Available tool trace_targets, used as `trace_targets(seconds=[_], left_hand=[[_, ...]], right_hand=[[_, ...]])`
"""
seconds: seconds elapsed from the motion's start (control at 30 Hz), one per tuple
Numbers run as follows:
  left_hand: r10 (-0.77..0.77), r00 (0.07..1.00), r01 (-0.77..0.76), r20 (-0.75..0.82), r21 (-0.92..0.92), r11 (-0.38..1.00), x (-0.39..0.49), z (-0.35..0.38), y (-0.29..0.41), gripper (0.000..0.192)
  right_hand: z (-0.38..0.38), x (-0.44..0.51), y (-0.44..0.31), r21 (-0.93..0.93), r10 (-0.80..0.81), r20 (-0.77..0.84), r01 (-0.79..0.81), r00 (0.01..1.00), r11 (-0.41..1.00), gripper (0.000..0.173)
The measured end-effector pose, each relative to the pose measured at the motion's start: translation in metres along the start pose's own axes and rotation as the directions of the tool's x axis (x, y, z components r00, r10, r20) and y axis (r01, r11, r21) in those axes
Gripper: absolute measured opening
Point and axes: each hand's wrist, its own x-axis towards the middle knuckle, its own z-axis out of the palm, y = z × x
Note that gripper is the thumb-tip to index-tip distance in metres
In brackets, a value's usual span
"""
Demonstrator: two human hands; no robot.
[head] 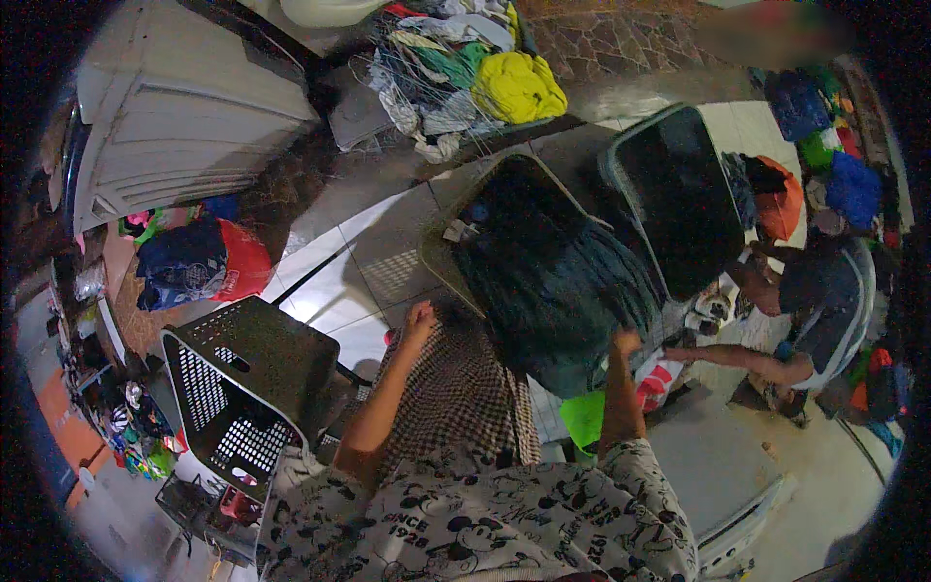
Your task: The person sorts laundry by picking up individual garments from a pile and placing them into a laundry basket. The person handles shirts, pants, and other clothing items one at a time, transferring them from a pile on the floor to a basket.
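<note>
My left hand [418, 322] is curled above the checkered cloth over my lap; whether cloth is pinched in it I cannot tell. Dark fabric [560, 298] spreads from an open basket [447, 265] towards me. At the fabric's right edge is my right hand [625, 340], its fingers bent; its grip is unclear. A bright green cloth [584, 422] lies below that hand, beside my forearm. A second basket or bin [618, 156] with a dark inside stands farther right.
A perforated plastic basket [251, 364] lies tipped at left, near a blue and red bundle [211, 263]. Heaped clothes with a yellow cloth [520, 87] fill a container ahead. Another person [822, 305] crouches at right, one arm reaching towards my right hand. A white appliance [716, 465] stands lower right.
</note>
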Motion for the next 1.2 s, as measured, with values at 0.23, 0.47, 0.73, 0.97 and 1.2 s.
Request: trace_targets(seconds=[0.23, 0.47, 0.73, 0.97, 1.2], left_hand=[[0.257, 0.902, 0.078, 0.348, -0.716, 0.694, 0.025, -0.038, -0.072, 0.051], [-0.039, 0.998, 0.058, 0.055, -0.408, 0.911, -0.024, -0.011, -0.069, 0.056], [-0.177, 0.983, 0.131, -0.043, -0.511, 0.849, -0.045, -0.016, -0.079, 0.049], [-0.012, 0.998, -0.031, -0.069, -0.583, 0.812, -0.048, -0.022, -0.103, 0.05], [0.162, 0.985, -0.173, -0.06, -0.351, 0.92, -0.067, -0.012, -0.034, 0.044]], right_hand=[[0.149, 0.061, -0.344, 0.442, -0.503, 0.528, 0.285, 0.684, 0.851, 0.017], [0.305, 0.096, -0.527, 0.644, -0.565, 0.498, 0.156, 0.658, 0.749, 0.024], [0.314, 0.091, -0.588, 0.163, -0.548, 0.23, 0.524, 0.804, 0.836, 0.036], [0.264, 0.093, -0.596, 0.234, -0.632, 0.137, 0.595, 0.763, 0.769, 0.03], [0.177, 0.145, -0.643, 0.702, -0.687, 0.006, 0.486, 0.726, 0.52, 0.023]])
